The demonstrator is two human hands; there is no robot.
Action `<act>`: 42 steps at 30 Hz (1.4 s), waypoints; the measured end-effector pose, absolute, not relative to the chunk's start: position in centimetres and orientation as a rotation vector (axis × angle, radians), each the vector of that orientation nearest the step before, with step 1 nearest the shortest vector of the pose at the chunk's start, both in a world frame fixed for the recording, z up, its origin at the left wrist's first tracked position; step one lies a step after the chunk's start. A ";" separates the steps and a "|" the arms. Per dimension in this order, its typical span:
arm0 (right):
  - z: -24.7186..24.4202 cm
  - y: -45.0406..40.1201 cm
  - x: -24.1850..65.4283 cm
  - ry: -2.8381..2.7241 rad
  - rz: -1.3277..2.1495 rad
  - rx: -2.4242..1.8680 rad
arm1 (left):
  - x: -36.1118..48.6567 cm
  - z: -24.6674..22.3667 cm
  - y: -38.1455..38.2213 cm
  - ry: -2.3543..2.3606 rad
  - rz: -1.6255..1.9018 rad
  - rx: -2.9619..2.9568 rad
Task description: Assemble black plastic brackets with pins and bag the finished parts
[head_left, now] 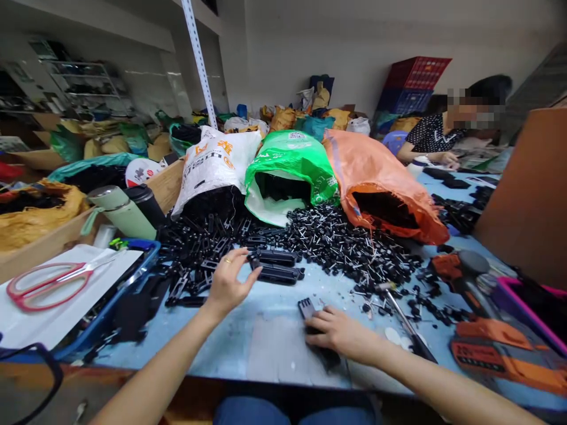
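Observation:
My left hand (230,283) is over the middle of the blue table, thumb and forefinger closed on a small black plastic part (253,260). Just right of those fingertips, long black plastic bodies (280,273) lie side by side. Nearer the table's front edge, my right hand (332,332) curls over a black plastic piece (306,307) with a slotted end; the palm covers part of it and it is slightly blurred. Black slotted strips (212,236) are heaped beyond my left hand. Past my right hand spreads a pile of black-headed pins (336,242).
White (217,159), green (292,156) and orange (381,171) sacks lie open-mouthed at the back. Red scissors (48,283) rest on paper at left, by a green flask (124,212). At right are a screwdriver (407,324), an orange power tool (505,354) and a co-worker (429,136).

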State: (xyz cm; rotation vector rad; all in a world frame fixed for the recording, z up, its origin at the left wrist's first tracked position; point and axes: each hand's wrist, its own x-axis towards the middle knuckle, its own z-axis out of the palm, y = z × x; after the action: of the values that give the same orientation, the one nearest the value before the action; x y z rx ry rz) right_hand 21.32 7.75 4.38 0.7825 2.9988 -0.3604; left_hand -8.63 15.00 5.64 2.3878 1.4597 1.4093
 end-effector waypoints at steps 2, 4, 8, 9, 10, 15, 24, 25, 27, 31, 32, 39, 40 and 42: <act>2.8 5.5 22.0 2.953 -0.367 1.078 | -6.6 5.0 11.9 1.334 1.409 2.340; 1.7 4.3 22.0 2.836 -0.370 1.545 | -4.7 4.2 9.6 1.276 1.345 2.260; 0.4 4.1 20.3 2.613 -0.503 2.198 | -1.5 3.2 7.0 1.262 1.107 2.194; 0.2 4.3 19.7 2.644 -0.678 2.255 | -1.0 3.2 6.5 1.265 1.083 2.162; 0.1 4.4 19.2 2.679 -0.957 2.292 | -0.5 3.2 6.1 1.276 1.078 2.111; 0.9 4.2 16.9 2.184 -2.753 2.068 | 0.8 3.6 4.1 1.277 1.038 1.774; 2.5 3.3 17.5 2.891 -2.074 1.738 | 1.3 5.1 2.8 1.378 1.231 1.834; 2.6 2.8 17.3 2.963 -1.932 1.691 | 1.1 5.4 3.1 1.401 1.276 1.807; 2.6 2.0 16.8 2.992 -1.852 1.629 | 0.6 6.1 4.1 1.432 1.357 1.741; 2.9 1.9 16.6 2.637 -2.427 1.895 | -0.7 7.0 4.9 1.322 1.297 1.710; 3.2 2.3 16.7 2.529 -2.620 1.935 | -0.8 7.1 4.8 1.264 1.231 1.726; 4.6 4.5 17.3 2.550 -2.680 1.834 | 0.5 7.0 3.6 1.255 1.176 1.846; 4.7 4.7 17.5 2.656 -2.489 1.865 | 0.5 7.0 3.6 1.265 1.154 1.883; 5.1 4.9 18.2 2.906 -2.070 1.837 | 0.3 7.0 3.5 1.279 1.110 1.958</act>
State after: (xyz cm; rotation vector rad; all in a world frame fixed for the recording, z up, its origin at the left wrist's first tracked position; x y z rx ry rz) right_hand 18.15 4.94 5.08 1.8368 2.9063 -2.0698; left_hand 0.32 3.48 6.96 1.9584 1.2786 1.1097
